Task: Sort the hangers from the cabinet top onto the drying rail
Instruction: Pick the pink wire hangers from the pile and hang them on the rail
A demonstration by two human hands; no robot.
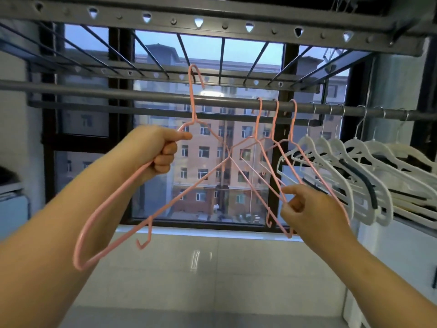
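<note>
My left hand point(163, 151) grips a pink wire hanger point(113, 194) by its left shoulder, holding it up in front of the window. Its hook point(196, 74) rises above the grey drying rail point(142, 97) without resting on it. Three pink wire hangers point(275, 129) hang from the rail to the right. My right hand point(307, 207) pinches the lower wire of one of them. Further right, several white plastic hangers point(359, 159) with dark pads hang side by side on the same rail.
A grey overhead rack frame point(212, 20) with triangular holes spans the top. A second thinner rail point(94, 108) runs behind the main one. A window point(208, 143) with dark frames faces buildings. A white ledge point(212, 235) lies below; a white appliance point(14, 204) stands at left.
</note>
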